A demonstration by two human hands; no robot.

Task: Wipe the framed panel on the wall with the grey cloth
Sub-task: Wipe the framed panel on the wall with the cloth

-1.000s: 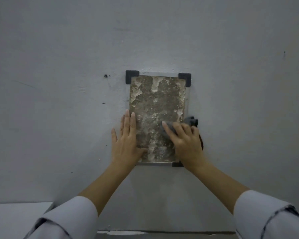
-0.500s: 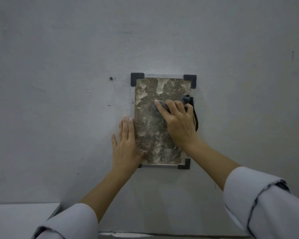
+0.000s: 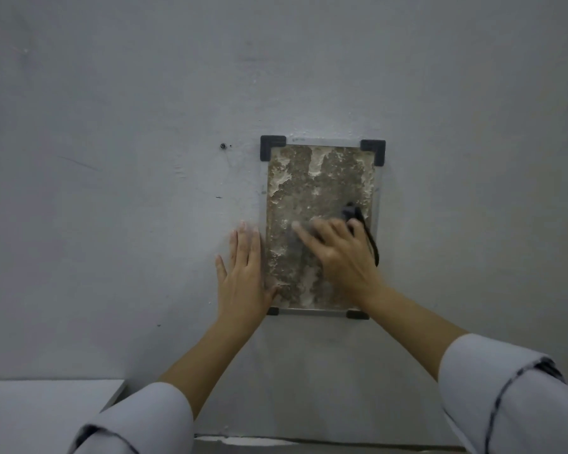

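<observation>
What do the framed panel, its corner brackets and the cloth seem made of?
Framed panel: mottled brown-cream, rough matte face, perhaps stone or plaster. Corner brackets: dark matte, likely plastic. Grey cloth: soft fabric, bunched under the right hand.

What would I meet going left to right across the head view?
Dark round spot on the wall → left hand, flat on the wall → right hand, pressing the grey cloth on the panel.
</observation>
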